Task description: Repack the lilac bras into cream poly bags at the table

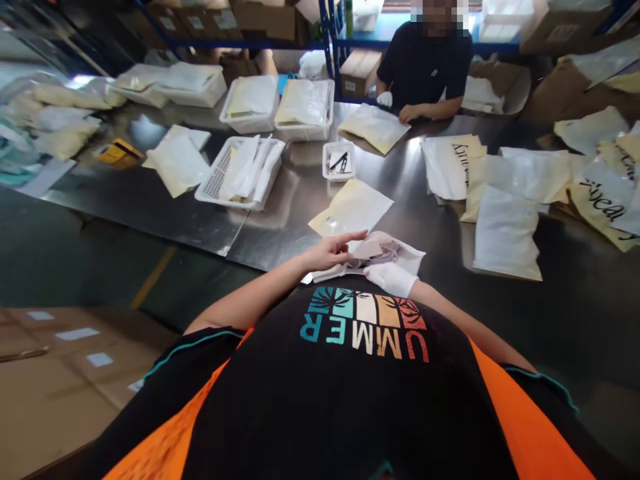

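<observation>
Close to my body lies an opened white packet point(410, 256) with a thin, pinkish-grey folded item point(387, 251) showing in it, perhaps cloth. My bare left hand point(327, 254) is over its left side, index finger stretched out and the other fingers loosely bent. On the near edge, my right hand point(393, 277) in a white glove grips the packet, its fingertips at the folded item. Just beyond, a flat cream and white packet point(353, 208) rests on the metal table point(300, 183). What lies under my left fingers is partly hidden.
White baskets point(260, 200) of packets stand left and at the back. A small white tray point(339, 175) holds a black tool. More packets point(507, 230) lie on the right. A co-worker point(425, 67) sits across the table. A cardboard box point(65, 387) stands at lower left.
</observation>
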`<state>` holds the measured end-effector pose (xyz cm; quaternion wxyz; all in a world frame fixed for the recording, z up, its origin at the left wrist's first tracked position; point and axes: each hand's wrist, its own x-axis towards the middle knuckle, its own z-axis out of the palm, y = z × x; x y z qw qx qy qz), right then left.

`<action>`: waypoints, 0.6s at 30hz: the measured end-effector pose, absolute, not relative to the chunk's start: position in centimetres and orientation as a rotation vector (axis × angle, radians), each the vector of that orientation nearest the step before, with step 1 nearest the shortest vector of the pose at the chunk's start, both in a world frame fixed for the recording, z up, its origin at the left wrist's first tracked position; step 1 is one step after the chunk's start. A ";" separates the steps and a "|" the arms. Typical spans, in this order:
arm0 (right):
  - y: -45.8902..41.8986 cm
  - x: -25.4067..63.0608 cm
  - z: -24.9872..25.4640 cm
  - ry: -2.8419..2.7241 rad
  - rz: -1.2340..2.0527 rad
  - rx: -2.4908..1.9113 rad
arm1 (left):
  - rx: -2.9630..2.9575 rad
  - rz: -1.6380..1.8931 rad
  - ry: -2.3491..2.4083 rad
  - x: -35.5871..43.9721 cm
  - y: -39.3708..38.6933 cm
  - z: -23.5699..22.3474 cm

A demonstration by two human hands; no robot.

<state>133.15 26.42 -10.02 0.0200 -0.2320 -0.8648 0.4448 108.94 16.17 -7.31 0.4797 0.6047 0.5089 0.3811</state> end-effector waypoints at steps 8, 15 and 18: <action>27.6 134.8 -9.6 -2.890 1.323 -0.523 | 1.885 0.782 1.594 107.8 10.5 -8.7; 30.2 134.2 -10.8 -2.868 0.795 -0.326 | 2.018 0.411 2.041 110.0 14.7 -9.4; 30.7 132.5 -8.9 -2.737 0.265 -0.175 | 2.140 0.449 2.015 111.0 15.7 -7.9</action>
